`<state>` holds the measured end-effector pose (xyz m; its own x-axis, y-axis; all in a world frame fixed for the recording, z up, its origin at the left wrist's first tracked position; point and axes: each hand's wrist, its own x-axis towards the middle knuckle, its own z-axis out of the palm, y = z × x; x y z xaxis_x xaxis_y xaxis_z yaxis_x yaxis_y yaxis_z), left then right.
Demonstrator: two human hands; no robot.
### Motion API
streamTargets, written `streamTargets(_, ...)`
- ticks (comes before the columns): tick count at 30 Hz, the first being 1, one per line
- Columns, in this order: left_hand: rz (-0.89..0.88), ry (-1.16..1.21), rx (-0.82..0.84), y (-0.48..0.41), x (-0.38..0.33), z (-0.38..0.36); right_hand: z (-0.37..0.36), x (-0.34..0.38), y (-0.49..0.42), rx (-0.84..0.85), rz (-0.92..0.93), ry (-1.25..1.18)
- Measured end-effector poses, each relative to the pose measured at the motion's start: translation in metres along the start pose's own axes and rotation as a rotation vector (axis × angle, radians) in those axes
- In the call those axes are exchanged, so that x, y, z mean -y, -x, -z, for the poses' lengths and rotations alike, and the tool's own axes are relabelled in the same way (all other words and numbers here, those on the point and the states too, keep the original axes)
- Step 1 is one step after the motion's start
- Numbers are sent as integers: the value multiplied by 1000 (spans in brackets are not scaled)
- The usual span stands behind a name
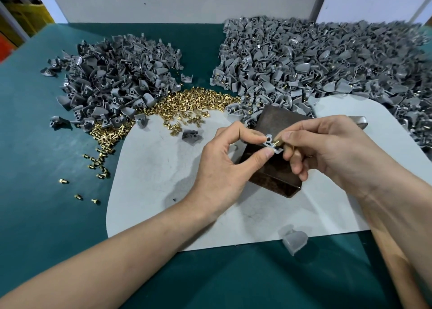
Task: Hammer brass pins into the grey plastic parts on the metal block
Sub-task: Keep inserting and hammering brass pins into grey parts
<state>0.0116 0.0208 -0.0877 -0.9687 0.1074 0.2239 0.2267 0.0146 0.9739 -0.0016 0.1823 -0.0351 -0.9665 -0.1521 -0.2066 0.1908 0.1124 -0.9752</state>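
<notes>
Our left hand (224,166) pinches a grey plastic part (268,142) over the metal block (275,170); our right hand (332,149) pinches a brass pin (278,142) against it. Hammering is not yet done; beyond the block lie a pinned pile (327,63) and a bare pile (117,74).

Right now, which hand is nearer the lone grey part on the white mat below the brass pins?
Left. The left hand sits just right of the lone grey part, apart from it; the right hand is farther right, over the metal block.

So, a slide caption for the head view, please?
Left hand holds a grey part; right hand pinches a brass pin.
</notes>
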Motion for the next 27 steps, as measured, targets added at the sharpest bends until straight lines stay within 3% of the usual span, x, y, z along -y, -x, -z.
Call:
streamTargets(8,8,-36,17,0,0,0,5,10,5,-94,26,76)
streamTargets(10,10,-45,41,0,1,0,28,20,8,-235,83,363)
streamTargets(12,2,-61,51,0,2,1,57,25,12,-356,41,840)
streamTargets(14,-2,-83,46,0,4,1,69,23,20,-330,-234,1115)
streamTargets(16,12,-92,44,0,5,2,65,5,28,-271,-425,1169)
streamTargets(20,47,-82,56,2,5,3,61,-24,33,-434,-274,1099)
streamTargets(24,42,-65,56,1,3,3,75,-9,36,-315,-314,333)
streamTargets(27,16,-122,56,0,0,2,77,-7,53,-296,-236,138)
